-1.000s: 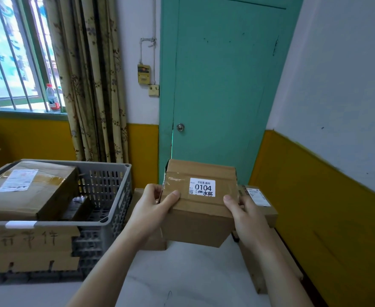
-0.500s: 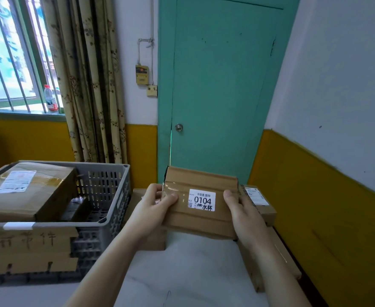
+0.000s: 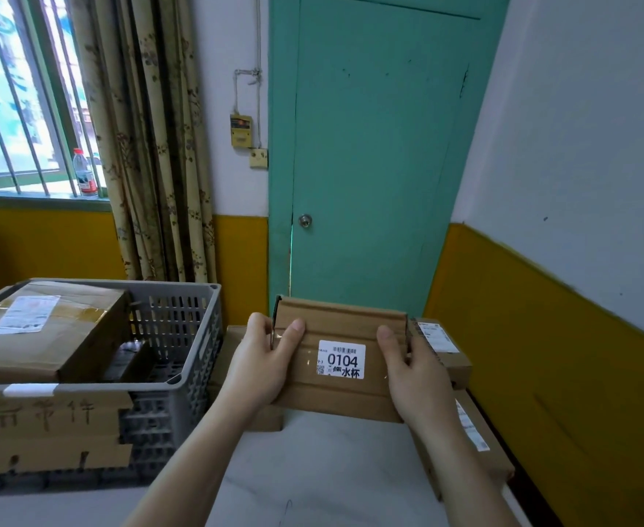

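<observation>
The small cardboard box [image 3: 345, 323] is held up off the bench [image 3: 331, 473], gripped at both ends. The left hand [image 3: 263, 365] is curled round the left end, with the thumb laid on the labelled face and the fingers tucked behind. The right hand [image 3: 415, 372] is wrapped round the right end in the same way. The white label [image 3: 341, 359], marked 0104, is turned toward the camera.

The picking up is judged done, and the setting down is judged left to do. It cannot be told whether the box is meant for the grey crate [image 3: 183, 336], well to the left of the left hand, or for the parcels [image 3: 443, 349] just beyond the right hand.

The fingers behind the box and its underside are hidden. Another carton [image 3: 236, 336], just behind the left hand, is mostly covered by it. The label's small print cannot be read, and the flat parcel [image 3: 476, 446] below the right wrist is partly covered by the arm.
</observation>
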A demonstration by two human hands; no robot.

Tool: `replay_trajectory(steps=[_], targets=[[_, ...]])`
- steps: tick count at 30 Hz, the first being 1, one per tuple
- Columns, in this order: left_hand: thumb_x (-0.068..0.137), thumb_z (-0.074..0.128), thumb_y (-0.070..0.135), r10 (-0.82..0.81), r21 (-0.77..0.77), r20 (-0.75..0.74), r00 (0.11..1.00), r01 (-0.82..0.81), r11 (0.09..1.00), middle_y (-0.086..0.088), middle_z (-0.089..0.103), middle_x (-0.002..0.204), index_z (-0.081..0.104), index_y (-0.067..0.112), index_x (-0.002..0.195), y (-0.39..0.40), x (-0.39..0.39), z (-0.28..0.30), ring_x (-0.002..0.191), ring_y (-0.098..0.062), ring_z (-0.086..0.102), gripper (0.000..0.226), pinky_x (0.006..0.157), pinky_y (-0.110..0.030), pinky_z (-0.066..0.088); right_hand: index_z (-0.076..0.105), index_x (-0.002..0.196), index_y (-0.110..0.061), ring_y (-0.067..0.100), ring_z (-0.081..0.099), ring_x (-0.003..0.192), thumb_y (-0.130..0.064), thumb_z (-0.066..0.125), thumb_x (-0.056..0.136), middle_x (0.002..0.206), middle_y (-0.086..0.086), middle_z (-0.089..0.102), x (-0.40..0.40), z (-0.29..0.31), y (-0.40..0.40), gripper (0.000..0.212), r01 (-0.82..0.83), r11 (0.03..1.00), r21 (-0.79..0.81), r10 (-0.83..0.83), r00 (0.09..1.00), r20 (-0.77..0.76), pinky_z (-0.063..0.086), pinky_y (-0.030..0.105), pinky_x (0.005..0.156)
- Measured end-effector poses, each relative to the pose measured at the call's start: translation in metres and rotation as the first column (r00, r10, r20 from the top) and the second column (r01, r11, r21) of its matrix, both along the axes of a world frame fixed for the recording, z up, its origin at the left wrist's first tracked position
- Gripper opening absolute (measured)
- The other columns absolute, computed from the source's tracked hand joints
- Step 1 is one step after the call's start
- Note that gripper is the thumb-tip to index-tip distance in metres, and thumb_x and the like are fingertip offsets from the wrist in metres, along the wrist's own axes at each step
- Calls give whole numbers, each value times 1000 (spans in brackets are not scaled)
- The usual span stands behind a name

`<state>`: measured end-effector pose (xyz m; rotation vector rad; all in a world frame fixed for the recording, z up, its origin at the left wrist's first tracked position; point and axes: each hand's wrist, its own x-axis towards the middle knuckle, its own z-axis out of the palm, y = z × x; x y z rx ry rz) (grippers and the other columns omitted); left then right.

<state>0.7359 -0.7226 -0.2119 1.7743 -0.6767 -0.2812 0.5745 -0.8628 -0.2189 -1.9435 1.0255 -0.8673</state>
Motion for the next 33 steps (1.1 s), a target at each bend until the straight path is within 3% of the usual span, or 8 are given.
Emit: replay_trajectory(steps=[5, 8, 12, 16, 20, 27, 30, 33], targets=[[89, 70, 48, -117, -103, -131, 984, 104, 989, -1, 71, 117, 52, 21, 119, 10, 9, -9, 102, -16, 72, 44, 82, -37, 60, 63, 105, -48, -10, 55, 100, -109, 25, 58, 100, -35, 61, -6, 7, 4, 86, -100, 988, 115, 90, 993, 82, 44, 23, 85], [92, 73, 37, -264, -165, -184, 947, 235, 958, 15, 61, 131, 41, 40, 141, 15, 11, -7, 110, -7, 68, 59, 82, -25, 59, 66, 119, -41, 9, 59, 115, -109, 14, 57, 114, -23, 66, -4, 11, 2, 105, -71, 983, 172, 64, 997, 46, 46, 37, 100], [88, 62, 63, -228, -163, -239, 944, 192, 968, 10, 71, 118, 59, 38, 126, 14, 2, 2, 100, -7, 71, 46, 82, -32, 55, 68, 87, -32, -4, 64, 78, -92, 39, 62, 74, -20, 71, -4, 13, 1, 71, -24, 973, 230, 8, 997, 72, 46, 27, 67], [97, 61, 54, -70, -105, -238, 969, 47, 993, -2, 71, 108, 56, 22, 112, 4, 2, 6, 98, -19, 70, 36, 79, -39, 58, 67, 99, -30, 7, 66, 89, -66, 48, 67, 91, -12, 70, -5, 5, -1, 52, -83, 959, 269, 70, 996, 61, 47, 37, 70], [101, 63, 36, -69, -74, -173, 983, 57, 996, -3, 72, 104, 52, 18, 111, 2, 4, 0, 88, -15, 72, 23, 53, -18, 53, 70, 83, -34, 7, 63, 85, -51, 48, 73, 82, -14, 69, -5, 0, -4, 30, -135, 952, 274, 116, 990, 85, 44, 37, 68], [99, 65, 40, -42, -115, -219, 975, 17, 993, -4, 71, 106, 55, 19, 113, 1, 5, -5, 92, -18, 73, 28, 66, -27, 58, 67, 112, -47, -7, 68, 82, -48, 52, 75, 95, -27, 73, -11, -4, -9, 39, -230, 918, 324, 188, 970, 156, 52, 30, 72], [100, 63, 38, -51, -116, -172, 984, 31, 993, 3, 65, 117, 52, 23, 125, -1, 5, -5, 102, -17, 70, 31, 74, -30, 59, 61, 115, -49, -1, 71, 87, -55, 58, 72, 99, -25, 74, -9, -4, -10, 43, -216, 915, 341, 159, 969, 187, 57, 34, 79], [103, 60, 33, -67, -129, -177, 982, 44, 991, 4, 62, 121, 48, 29, 134, -3, 4, -8, 100, -16, 71, 33, 69, -31, 63, 59, 112, -48, 6, 74, 96, -66, 64, 73, 99, -25, 75, -7, -6, -13, 43, -213, 905, 368, 121, 959, 258, 58, 38, 88]])
